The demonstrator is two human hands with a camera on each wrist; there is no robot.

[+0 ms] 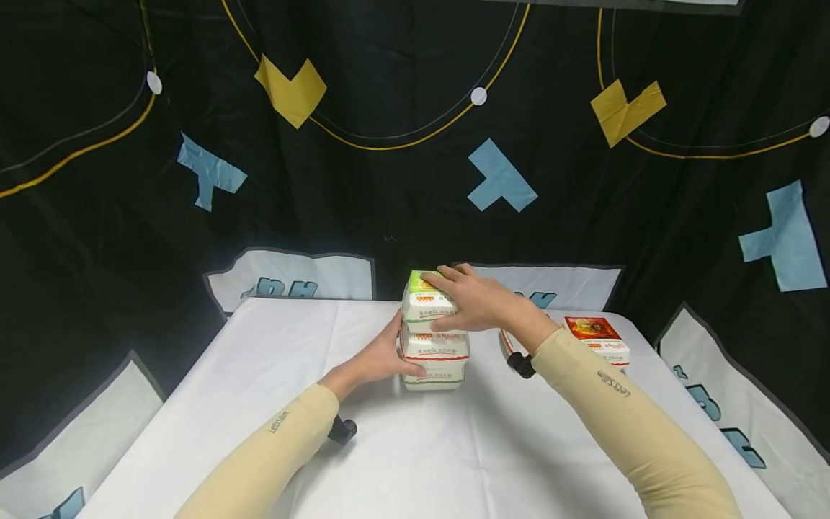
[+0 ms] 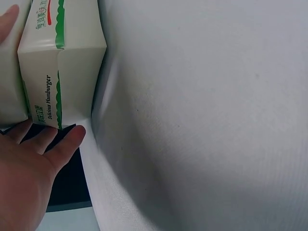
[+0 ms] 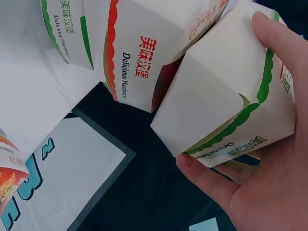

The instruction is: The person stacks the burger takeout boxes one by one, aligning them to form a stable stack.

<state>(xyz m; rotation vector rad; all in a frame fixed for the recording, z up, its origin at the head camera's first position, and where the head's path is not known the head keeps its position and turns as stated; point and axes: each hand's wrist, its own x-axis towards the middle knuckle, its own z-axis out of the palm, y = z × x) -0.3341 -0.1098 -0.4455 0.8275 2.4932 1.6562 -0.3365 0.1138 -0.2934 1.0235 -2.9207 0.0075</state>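
Observation:
Three paper hamburger boxes stand stacked at the far middle of the table. The bottom box has green trim, the middle box red trim, and the top box a green lid. My left hand holds the two lower boxes from the left, thumb in front and fingers behind. My right hand grips the top box across its lid and right side. In the right wrist view, this green-trimmed top box sits tilted against the red-trimmed one, a wedge-shaped gap between them.
To the right, a hamburger box with a red lid lies on the white-covered table. Another box is partly hidden behind my right forearm. A black cloth backdrop hangs beyond the table's far edge.

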